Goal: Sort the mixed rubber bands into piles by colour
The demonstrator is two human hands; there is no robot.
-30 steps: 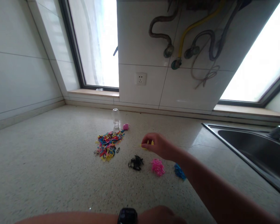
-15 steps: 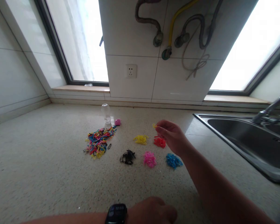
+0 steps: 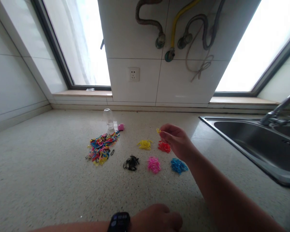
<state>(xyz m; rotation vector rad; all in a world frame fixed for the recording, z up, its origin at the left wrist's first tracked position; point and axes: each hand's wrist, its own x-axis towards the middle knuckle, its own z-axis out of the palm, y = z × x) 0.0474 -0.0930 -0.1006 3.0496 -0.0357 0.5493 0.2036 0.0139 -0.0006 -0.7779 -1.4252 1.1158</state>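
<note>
My right hand (image 3: 175, 140) pinches a small yellow rubber band (image 3: 158, 130) between thumb and fingertips, above the counter. Just below it lies a pile of red rubber bands (image 3: 164, 146), partly covered by the hand. A yellow pile (image 3: 145, 144) is to its left. Nearer to me are black (image 3: 131, 163), pink (image 3: 154, 165) and blue (image 3: 178, 166) piles. Farther left spreads a mixed heap of coloured rubber bands (image 3: 102, 146). My left hand (image 3: 157, 219), with a watch on the wrist, rests curled at the bottom edge; nothing shows in it, and its underside is hidden.
A clear plastic jar (image 3: 108, 119) stands behind the mixed heap, beside a small pink object (image 3: 120, 127). One dark band (image 3: 112, 152) lies apart from the heap. A steel sink (image 3: 246, 148) with a tap (image 3: 280, 111) occupies the right; a tiled wall (image 3: 135, 93) bounds the counter behind.
The view has shifted slightly, moving the scene a little left in the picture. My right hand keeps its pinch on the yellow rubber band; my left hand stays in place.
</note>
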